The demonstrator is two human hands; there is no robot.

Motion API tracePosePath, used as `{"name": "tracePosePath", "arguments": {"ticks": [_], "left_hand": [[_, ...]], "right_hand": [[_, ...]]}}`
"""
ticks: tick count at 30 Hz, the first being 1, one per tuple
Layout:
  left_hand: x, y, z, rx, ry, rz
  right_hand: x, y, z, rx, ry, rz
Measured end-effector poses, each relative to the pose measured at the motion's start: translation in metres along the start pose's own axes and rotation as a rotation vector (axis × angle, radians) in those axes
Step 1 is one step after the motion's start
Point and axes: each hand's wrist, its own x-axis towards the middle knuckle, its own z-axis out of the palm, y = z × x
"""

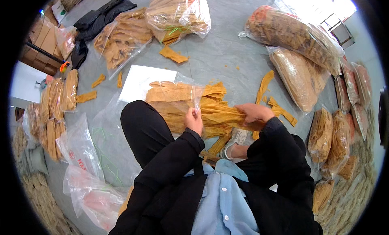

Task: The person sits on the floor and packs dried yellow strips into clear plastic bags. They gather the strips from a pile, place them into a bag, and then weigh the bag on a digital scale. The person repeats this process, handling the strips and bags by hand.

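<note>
A stack of wrinkled yellow-brown dried sheets (221, 113), like dried bean curd skin, lies across in front of me. Its left part is inside a clear plastic bag (174, 93), while the right part sticks out of the bag's mouth. My left hand (193, 121) is closed in a pinch on the edge of that bag. At the stack's right end, my right hand (255, 113) grips the gathered sheets; some of its fingers are hidden beneath them. Below, a few strips (219, 144) hang down near my shoe (236, 144).
A white flat board (137, 82) lies partly under the bag. Filled bags (293, 34) are stacked far right, more bags (178, 14) at the back. Bundles (50, 109) stand left, packed bags (330, 138) right. Loose strips (265, 85) and empty plastic bags (83, 146) lie on the grey floor.
</note>
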Motion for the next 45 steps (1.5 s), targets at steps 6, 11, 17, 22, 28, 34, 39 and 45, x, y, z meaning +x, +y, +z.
{"name": "tracePosePath", "arguments": {"ticks": [6, 11, 17, 22, 28, 34, 39, 45], "left_hand": [[-0.013, 0.036, -0.017, 0.249, -0.214, 0.161], [-0.004, 0.006, -0.035, 0.030, -0.106, -0.019], [-0.003, -0.014, -0.029, 0.006, -0.149, -0.022], [0.007, -0.022, -0.031, -0.176, -0.079, -0.115], [0.008, -0.020, -0.033, -0.261, -0.102, -0.069], [-0.001, -0.004, -0.032, -0.049, -0.246, 0.032], [-0.003, 0.011, -0.030, 0.354, -0.403, 0.155], [0.011, 0.041, -0.029, 0.905, -0.615, 0.275]], "right_hand": [[0.097, -0.039, 0.020, 0.149, 0.062, -0.352], [0.139, -0.083, 0.075, -0.030, 0.544, -0.289], [0.066, -0.033, 0.079, 0.158, 1.102, 0.058], [0.046, -0.023, 0.107, 0.825, 0.487, 0.665], [0.043, -0.026, 0.147, 0.558, 0.479, 0.433], [0.052, -0.044, 0.141, 0.286, 1.019, 0.094], [0.057, -0.038, 0.149, 0.304, 0.920, -0.001], [0.063, -0.048, 0.112, 0.342, 0.795, 0.174]]}}
